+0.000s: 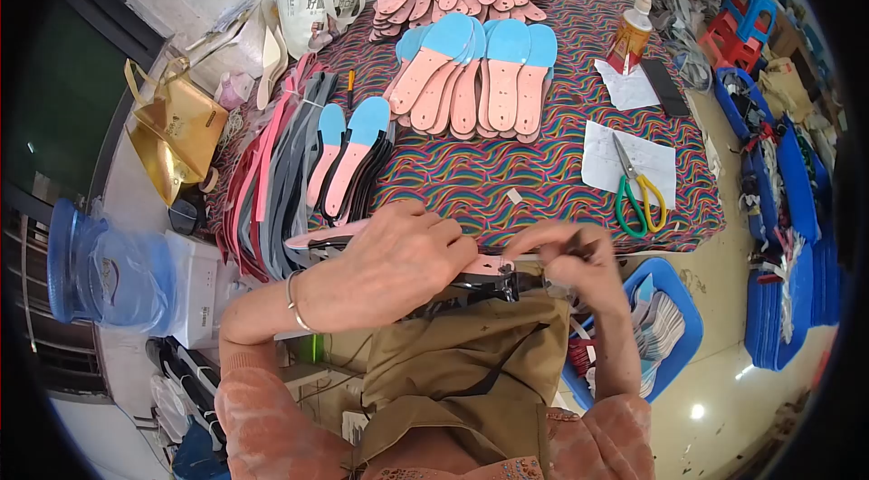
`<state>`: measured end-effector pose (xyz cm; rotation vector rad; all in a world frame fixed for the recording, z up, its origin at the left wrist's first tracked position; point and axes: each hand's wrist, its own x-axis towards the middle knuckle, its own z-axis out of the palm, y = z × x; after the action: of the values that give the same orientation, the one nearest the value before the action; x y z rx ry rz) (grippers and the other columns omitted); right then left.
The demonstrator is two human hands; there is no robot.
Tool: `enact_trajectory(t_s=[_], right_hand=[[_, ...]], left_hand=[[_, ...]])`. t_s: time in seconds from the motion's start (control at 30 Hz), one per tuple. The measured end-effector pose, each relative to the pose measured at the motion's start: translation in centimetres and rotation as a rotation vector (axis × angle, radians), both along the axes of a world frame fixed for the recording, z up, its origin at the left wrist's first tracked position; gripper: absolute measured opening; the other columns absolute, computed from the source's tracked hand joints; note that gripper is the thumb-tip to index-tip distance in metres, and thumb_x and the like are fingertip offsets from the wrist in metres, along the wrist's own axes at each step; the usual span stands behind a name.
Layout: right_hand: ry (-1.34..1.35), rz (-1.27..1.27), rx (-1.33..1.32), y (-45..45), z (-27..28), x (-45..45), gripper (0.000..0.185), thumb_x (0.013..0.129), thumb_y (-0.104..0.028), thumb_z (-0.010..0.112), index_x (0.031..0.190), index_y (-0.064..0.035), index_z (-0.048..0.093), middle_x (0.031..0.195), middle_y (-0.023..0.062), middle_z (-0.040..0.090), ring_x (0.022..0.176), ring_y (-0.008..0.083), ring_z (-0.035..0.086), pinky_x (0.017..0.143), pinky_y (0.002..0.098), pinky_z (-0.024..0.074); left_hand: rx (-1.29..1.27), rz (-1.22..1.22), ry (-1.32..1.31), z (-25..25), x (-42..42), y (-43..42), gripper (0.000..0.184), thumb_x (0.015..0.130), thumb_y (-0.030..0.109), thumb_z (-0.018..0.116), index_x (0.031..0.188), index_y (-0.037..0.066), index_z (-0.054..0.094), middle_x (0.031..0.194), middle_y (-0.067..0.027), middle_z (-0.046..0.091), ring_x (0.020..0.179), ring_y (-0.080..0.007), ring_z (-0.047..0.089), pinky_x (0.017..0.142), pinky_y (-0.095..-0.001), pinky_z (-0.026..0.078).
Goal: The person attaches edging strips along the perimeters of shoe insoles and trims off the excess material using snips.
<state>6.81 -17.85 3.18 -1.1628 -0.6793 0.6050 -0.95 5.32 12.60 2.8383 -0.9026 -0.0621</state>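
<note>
My left hand [407, 249] is closed over a pink insole [493, 265] held just past the table's near edge, above my lap. Its other end shows left of my wrist. Shiny black strip [493, 288] lines the near edge of this insole and runs toward my right hand [579, 263]. The right fingers are bent and pinched at the insole's right end, slightly smeared by motion; the strip's end there is partly hidden. Left of centre, beyond my left hand, stand black-edged insoles [348, 172] with blue ends.
Piles of pink and blue insoles [471, 73] lie on the patterned tablecloth [543, 172]. Scissors [634, 190] rest on paper at right, near a bottle [631, 32]. Bundled strips [272, 172] hang at left. A blue basket [692, 317] stands below the right edge.
</note>
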Motion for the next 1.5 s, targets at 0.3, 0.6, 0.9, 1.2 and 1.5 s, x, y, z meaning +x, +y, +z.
enact_trajectory(t_s=[0.3,0.6,0.9,1.2,1.5], right_hand=[[-0.071,-0.203,-0.217,-2.3,3.2,-0.4,0.013,0.075,0.004,0.074,0.085,-0.0008,0.068,0.07,0.0,0.064,0.061,0.0025,0.053,0.052,0.0188,0.0353],[0.158,-0.558,0.07,-0.7,0.3,-7.3,0.016,0.074,0.007,0.073,0.089,0.0017,0.068,0.086,0.0097,0.069,0.076,0.0128,0.063,0.068,0.0237,0.05],[0.386,-0.477,0.114,4.7,-0.5,-9.1,0.013,0.084,0.001,0.068,0.097,0.001,0.068,0.082,0.0006,0.066,0.064,0.0015,0.052,0.055,0.0175,0.0401],[0.103,-0.411,0.018,4.5,-2.0,-5.8,0.013,0.087,0.001,0.065,0.099,-0.002,0.068,0.078,-0.0053,0.06,0.064,-0.0012,0.046,0.054,0.017,0.0349],[0.117,-0.402,-0.002,2.5,-0.5,-6.3,0.022,0.085,0.004,0.065,0.106,-0.0017,0.067,0.074,-0.002,0.062,0.063,0.0,0.049,0.053,0.0169,0.0367]], left_hand=[[-0.119,0.064,0.196,-1.9,-0.7,1.5,0.015,0.079,0.013,0.064,0.085,0.001,0.059,0.074,-0.0123,0.059,0.07,-0.0303,0.063,0.06,-0.0419,0.048],[-1.326,0.358,0.814,-4.9,-4.4,-1.3,0.026,0.089,0.012,0.066,0.11,-0.004,0.064,0.081,-0.005,0.067,0.075,-0.0086,0.062,0.065,-0.0233,0.05],[-1.736,0.615,0.532,-6.1,-2.4,-4.1,0.042,0.086,0.015,0.065,0.121,-0.007,0.055,0.107,-0.0176,0.064,0.095,-0.0253,0.065,0.086,-0.0362,0.052],[-1.874,0.545,0.639,-7.6,-0.3,-4.2,0.034,0.085,0.009,0.06,0.116,-0.003,0.053,0.1,-0.022,0.066,0.115,-0.0368,0.055,0.099,-0.0491,0.044],[-2.338,0.27,0.65,-7.5,0.6,-3.1,0.014,0.092,0.014,0.058,0.102,0.005,0.054,0.073,-0.0116,0.062,0.067,-0.027,0.063,0.082,-0.0482,0.05]])
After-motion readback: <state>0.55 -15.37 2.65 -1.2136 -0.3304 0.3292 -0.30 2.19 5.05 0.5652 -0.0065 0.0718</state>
